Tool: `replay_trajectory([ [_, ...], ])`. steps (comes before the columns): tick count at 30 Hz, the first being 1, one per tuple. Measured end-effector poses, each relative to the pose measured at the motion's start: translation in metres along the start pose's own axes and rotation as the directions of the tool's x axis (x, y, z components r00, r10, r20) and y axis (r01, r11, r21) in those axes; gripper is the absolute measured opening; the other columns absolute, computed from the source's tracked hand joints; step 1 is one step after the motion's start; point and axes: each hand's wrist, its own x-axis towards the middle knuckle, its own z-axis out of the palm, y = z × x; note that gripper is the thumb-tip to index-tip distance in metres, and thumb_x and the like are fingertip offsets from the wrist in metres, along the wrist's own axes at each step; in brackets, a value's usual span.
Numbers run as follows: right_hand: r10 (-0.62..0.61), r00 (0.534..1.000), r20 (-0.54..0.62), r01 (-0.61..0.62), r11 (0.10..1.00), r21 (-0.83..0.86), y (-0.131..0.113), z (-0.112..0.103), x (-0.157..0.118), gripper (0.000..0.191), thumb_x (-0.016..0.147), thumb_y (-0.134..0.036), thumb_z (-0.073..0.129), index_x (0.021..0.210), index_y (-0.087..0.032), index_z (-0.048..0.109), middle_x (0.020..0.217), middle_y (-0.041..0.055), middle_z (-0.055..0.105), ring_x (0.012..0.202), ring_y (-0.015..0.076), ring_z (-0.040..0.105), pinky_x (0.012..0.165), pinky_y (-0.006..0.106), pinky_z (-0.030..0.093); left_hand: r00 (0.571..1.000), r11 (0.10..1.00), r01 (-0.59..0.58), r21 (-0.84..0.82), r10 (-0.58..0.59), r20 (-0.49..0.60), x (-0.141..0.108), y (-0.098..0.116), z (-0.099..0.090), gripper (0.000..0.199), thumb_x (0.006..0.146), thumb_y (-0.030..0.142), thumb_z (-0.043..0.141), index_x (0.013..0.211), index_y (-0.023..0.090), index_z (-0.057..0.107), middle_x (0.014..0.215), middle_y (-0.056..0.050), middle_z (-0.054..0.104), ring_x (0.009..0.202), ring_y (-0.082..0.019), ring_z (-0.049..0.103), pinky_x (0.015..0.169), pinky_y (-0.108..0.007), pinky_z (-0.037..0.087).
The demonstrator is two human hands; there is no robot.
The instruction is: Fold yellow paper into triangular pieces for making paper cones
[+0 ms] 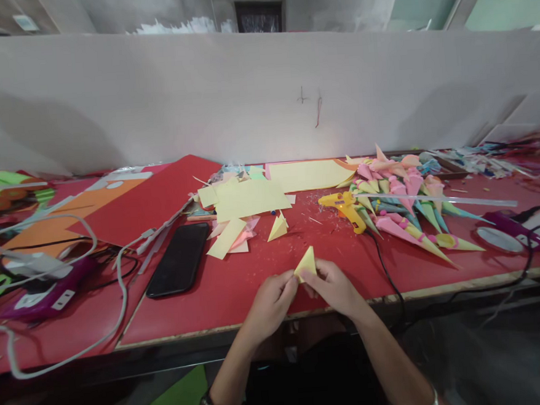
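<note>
Between my two hands, just above the table's front edge, is a small yellow folded paper triangle (306,264), its point facing up. My left hand (272,298) pinches its lower left corner between thumb and finger. My right hand (334,284) grips its right side, thumb laid across the front; the other fingertips are partly hidden behind the paper. Just beyond my hands stands another folded yellow paper piece (278,226). Cut yellow paper strips (227,238) and pink scraps lie to its left, with larger pale yellow sheets (251,197) behind.
A yellow hot glue gun (343,209) lies right of centre, its black cord trailing over the front edge. Many pastel paper cones (403,196) are heaped beyond it. A black phone (178,260), red card (159,198) and purple power strip (49,292) with white cables occupy the left.
</note>
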Motion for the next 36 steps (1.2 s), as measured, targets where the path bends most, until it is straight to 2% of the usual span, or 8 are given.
replay_trajectory([
  [5,-0.032,0.998,0.059,0.032,0.999,0.001,-0.0025,-0.0027,-0.0015,0.031,0.079,-0.040,0.046,0.063,-0.014,0.052,0.053,-0.0021,0.051,0.050,0.0086,0.047,0.049,0.020,0.037,0.997,0.995,0.069,-0.067,-0.072,-0.039,0.0007,-0.0001,-0.0013,0.034,0.084,0.034,0.027,0.059,0.017,0.042,0.055,0.004,0.039,0.051,-0.009,0.036,0.052,-0.020,0.031],
  [11,0.022,0.996,0.087,-0.030,0.995,0.095,0.0027,-0.0016,-0.0014,0.040,0.082,-0.045,0.040,0.061,-0.014,0.055,0.045,-0.0024,0.052,0.041,0.0073,0.047,0.044,0.018,0.037,0.998,0.994,0.051,-0.098,-0.053,-0.018,0.0004,0.0001,-0.0011,0.031,0.085,0.032,0.028,0.061,0.017,0.042,0.055,0.005,0.039,0.050,-0.008,0.035,0.052,-0.019,0.031],
  [14,-0.006,0.994,0.106,-0.008,0.992,0.128,0.0021,-0.0009,-0.0006,0.039,0.082,-0.044,0.039,0.066,-0.013,0.057,0.049,-0.0010,0.056,0.044,0.0079,0.051,0.044,0.018,0.038,0.999,0.991,0.025,-0.133,-0.030,-0.033,0.0005,0.0007,0.0002,0.031,0.086,0.030,0.029,0.061,0.017,0.042,0.056,0.005,0.043,0.052,-0.008,0.038,0.052,-0.018,0.031],
  [17,-0.035,0.997,0.072,0.025,0.992,0.127,0.0013,-0.0014,-0.0001,0.036,0.083,-0.041,0.040,0.067,-0.013,0.058,0.052,-0.0001,0.057,0.046,0.0085,0.052,0.044,0.018,0.038,0.999,0.986,0.020,-0.163,-0.026,-0.031,0.0014,0.0013,-0.0002,0.032,0.086,0.030,0.030,0.061,0.017,0.043,0.054,0.005,0.044,0.051,-0.008,0.039,0.052,-0.018,0.032],
  [21,-0.049,0.999,0.007,0.049,0.998,0.029,0.0011,-0.0038,-0.0009,0.035,0.082,-0.038,0.042,0.062,-0.014,0.058,0.049,-0.0008,0.056,0.040,0.0062,0.045,0.040,0.017,0.033,1.000,0.987,0.026,-0.157,-0.026,0.006,0.0027,0.0016,-0.0023,0.031,0.084,0.031,0.036,0.058,0.016,0.046,0.049,0.005,0.044,0.048,-0.007,0.041,0.049,-0.017,0.031],
  [28,-0.014,0.995,0.097,0.013,1.000,0.006,0.0012,-0.0039,-0.0023,0.040,0.083,-0.041,0.038,0.058,-0.015,0.052,0.046,-0.0024,0.052,0.041,0.0063,0.046,0.042,0.017,0.034,0.987,0.995,0.067,-0.071,-0.077,-0.144,-0.0003,-0.0017,0.0012,0.033,0.082,0.035,0.039,0.056,0.016,0.047,0.046,0.004,0.047,0.043,-0.008,0.043,0.045,-0.017,0.033],
  [32,-0.038,0.996,0.080,0.042,0.998,-0.050,-0.0015,-0.0032,-0.0036,0.037,0.083,-0.039,0.039,0.057,-0.015,0.052,0.045,-0.0036,0.047,0.042,0.0066,0.043,0.044,0.018,0.034,0.992,0.985,0.123,-0.118,-0.127,-0.028,-0.0024,-0.0006,-0.0006,0.033,0.083,0.036,0.035,0.061,0.016,0.049,0.037,0.006,0.046,0.035,-0.007,0.041,0.043,-0.016,0.034],
  [36,-0.058,0.998,-0.021,0.056,0.995,-0.078,-0.0047,-0.0039,-0.0036,0.024,0.077,-0.033,0.049,0.062,-0.015,0.053,0.054,-0.0028,0.050,0.050,0.0079,0.044,0.046,0.018,0.034,0.979,0.973,0.186,-0.140,-0.172,0.111,-0.0033,0.0002,-0.0030,0.035,0.082,0.040,0.035,0.064,0.016,0.052,0.034,0.006,0.047,0.032,-0.008,0.042,0.042,-0.016,0.035],
])
